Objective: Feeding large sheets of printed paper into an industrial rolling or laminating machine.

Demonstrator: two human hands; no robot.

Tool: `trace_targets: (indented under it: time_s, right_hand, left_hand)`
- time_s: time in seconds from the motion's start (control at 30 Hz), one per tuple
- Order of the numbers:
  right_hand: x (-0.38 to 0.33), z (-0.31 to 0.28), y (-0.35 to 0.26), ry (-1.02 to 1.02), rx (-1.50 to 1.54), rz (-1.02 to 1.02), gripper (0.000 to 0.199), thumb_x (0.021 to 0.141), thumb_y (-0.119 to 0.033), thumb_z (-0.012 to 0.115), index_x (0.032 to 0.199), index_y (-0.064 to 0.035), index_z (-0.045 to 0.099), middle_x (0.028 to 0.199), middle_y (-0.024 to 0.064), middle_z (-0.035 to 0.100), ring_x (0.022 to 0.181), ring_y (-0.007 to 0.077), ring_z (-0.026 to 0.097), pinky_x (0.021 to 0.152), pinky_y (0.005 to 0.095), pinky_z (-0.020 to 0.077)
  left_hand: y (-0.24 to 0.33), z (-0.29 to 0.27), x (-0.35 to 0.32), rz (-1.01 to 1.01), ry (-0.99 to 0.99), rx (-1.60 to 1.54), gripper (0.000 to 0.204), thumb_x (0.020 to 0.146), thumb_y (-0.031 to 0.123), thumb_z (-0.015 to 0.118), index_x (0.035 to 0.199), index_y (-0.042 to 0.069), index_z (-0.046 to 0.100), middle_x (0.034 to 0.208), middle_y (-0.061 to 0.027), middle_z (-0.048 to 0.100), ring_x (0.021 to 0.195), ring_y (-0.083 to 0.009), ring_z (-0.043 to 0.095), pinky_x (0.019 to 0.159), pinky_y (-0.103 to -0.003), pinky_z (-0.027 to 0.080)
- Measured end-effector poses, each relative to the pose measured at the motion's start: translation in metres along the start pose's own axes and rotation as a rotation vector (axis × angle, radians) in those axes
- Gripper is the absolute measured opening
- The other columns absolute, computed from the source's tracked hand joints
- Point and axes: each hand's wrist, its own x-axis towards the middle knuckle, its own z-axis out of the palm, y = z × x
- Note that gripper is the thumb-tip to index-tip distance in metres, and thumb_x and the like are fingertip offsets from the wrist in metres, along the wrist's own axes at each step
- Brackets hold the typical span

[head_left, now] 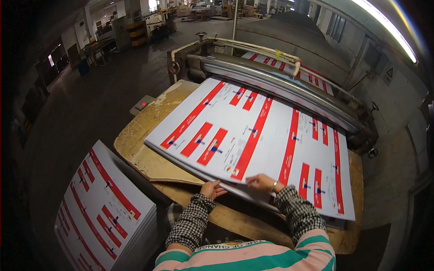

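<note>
A stack of large white printed sheets (271, 135) with red bands and small blue marks lies on a worn wooden board, its far edge at a metal roller (280, 86). My right hand (262, 182) is curled at the near edge of the stack, fingers pinched on the top sheet's edge. Left of it, my left hand (213, 189) touches the same edge from below, its thumb and fingers stretched out and apart. How far those fingers reach under the sheets is hidden. Checked sleeve covers wrap both forearms.
A second tall stack of similar printed sheets (97, 203) stands low at my left. The wooden board (135, 135) has rounded corners. A small box with a red light (143, 104) sits beside it. Beyond the roller, another printed sheet (289, 67) shows. A wall runs along the right.
</note>
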Motion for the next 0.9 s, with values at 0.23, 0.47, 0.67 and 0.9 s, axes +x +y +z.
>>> trace_targets:
  time_s: [0.23, 0.47, 0.67, 0.9]
  right_hand:
    - [0.038, 0.022, 0.027, 0.219, -0.379, 0.007, 0.08, 0.06, -0.047, 0.065, 0.119, -0.0011, 0.037, 0.116, 0.0256, 0.041, 0.115, 0.0364, 0.03, 0.095, 0.0423, 0.0266]
    - [0.01, 0.017, -0.009, 0.151, -0.442, -0.118, 0.058, 0.065, -0.035, 0.061, 0.112, -0.0045, 0.046, 0.117, 0.0196, 0.043, 0.107, 0.0326, 0.041, 0.084, 0.0397, 0.0375]
    - [-0.032, -0.032, -0.052, 0.303, -0.002, -0.198, 0.024, 0.073, -0.015, 0.047, 0.091, -0.0037, 0.058, 0.078, 0.0182, 0.059, 0.07, 0.0296, 0.058, 0.064, 0.0344, 0.0448]
    - [-0.011, 0.017, 0.004, 0.23, -0.033, -0.173, 0.028, 0.073, -0.013, 0.052, 0.097, 0.0018, 0.055, 0.108, 0.0183, 0.051, 0.099, 0.0307, 0.05, 0.085, 0.0316, 0.0407]
  left_hand:
    - [0.008, 0.01, -0.011, -0.032, -0.053, -0.001, 0.029, 0.082, 0.015, 0.047, 0.106, -0.002, 0.042, 0.098, -0.0144, 0.052, 0.088, -0.0262, 0.055, 0.075, -0.04, 0.047]
    - [0.018, 0.006, -0.022, -0.007, -0.11, 0.007, 0.024, 0.075, 0.007, 0.056, 0.096, -0.001, 0.049, 0.085, -0.0087, 0.058, 0.074, -0.0171, 0.058, 0.065, -0.03, 0.052]
    - [0.009, 0.014, -0.014, 0.04, -0.041, -0.154, 0.031, 0.084, 0.008, 0.036, 0.112, -0.005, 0.04, 0.11, -0.0178, 0.047, 0.097, -0.0286, 0.05, 0.078, -0.042, 0.048]
    - [0.02, 0.031, -0.006, 0.036, 0.049, -0.027, 0.03, 0.081, 0.007, 0.038, 0.108, -0.007, 0.041, 0.105, -0.0203, 0.05, 0.096, -0.0309, 0.052, 0.077, -0.049, 0.045]
